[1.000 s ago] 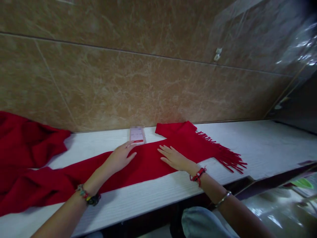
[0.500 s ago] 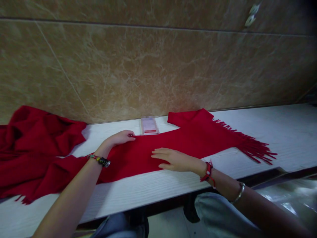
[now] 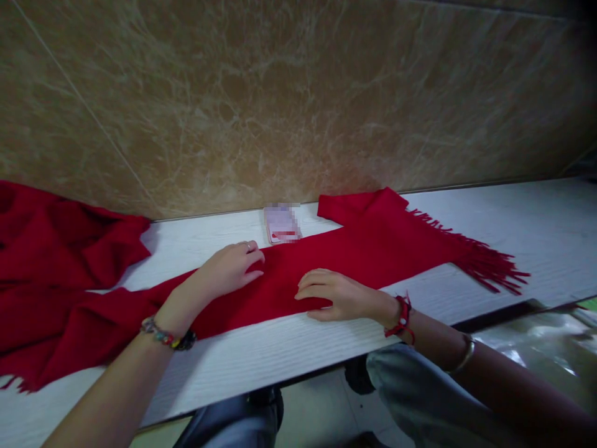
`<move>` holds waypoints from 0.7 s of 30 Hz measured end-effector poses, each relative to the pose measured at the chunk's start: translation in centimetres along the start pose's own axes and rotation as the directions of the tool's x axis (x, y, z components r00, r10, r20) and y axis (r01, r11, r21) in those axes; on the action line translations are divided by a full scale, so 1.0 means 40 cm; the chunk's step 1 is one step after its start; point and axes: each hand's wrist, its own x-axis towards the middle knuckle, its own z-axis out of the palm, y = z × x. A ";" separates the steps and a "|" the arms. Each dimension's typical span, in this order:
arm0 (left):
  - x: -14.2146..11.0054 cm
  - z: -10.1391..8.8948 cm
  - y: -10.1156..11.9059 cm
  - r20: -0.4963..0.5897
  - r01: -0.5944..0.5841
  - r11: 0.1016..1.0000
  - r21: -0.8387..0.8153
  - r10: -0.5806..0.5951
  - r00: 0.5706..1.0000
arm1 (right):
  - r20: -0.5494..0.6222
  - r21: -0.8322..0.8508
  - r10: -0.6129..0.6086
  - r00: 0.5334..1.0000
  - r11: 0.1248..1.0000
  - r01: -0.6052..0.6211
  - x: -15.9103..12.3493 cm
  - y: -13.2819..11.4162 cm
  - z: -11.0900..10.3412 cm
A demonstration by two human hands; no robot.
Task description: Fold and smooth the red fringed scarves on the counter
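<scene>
Scarf [image 3: 364,249] in red lies along the table [image 3: 261,358], its long axis running left to right, the left hand [image 3: 228,270] over its far edge and the right hand [image 3: 342,295] over its near edge, both loosely curled with thumbs apart.

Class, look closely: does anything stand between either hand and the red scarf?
Nothing visible does. The left hand and right hand are both on or just above the red scarf. The small pale item lies by the scarf's far edge, not between it and either hand.
</scene>
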 end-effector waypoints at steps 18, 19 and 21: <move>-0.058 -0.022 0.133 0.139 -0.136 0.977 -0.166 0.160 0.977 | -0.040 -0.007 0.120 0.992 0.993 -0.121 -0.024 -0.012 0.016; -0.058 -0.023 0.133 0.134 -0.137 0.976 -0.169 0.160 0.978 | -0.049 -0.014 0.122 0.991 0.992 -0.123 -0.025 -0.012 0.019; -0.059 -0.025 0.135 0.115 -0.141 0.975 -0.173 0.162 0.980 | -0.077 0.002 0.138 0.988 0.990 -0.138 -0.025 -0.011 0.023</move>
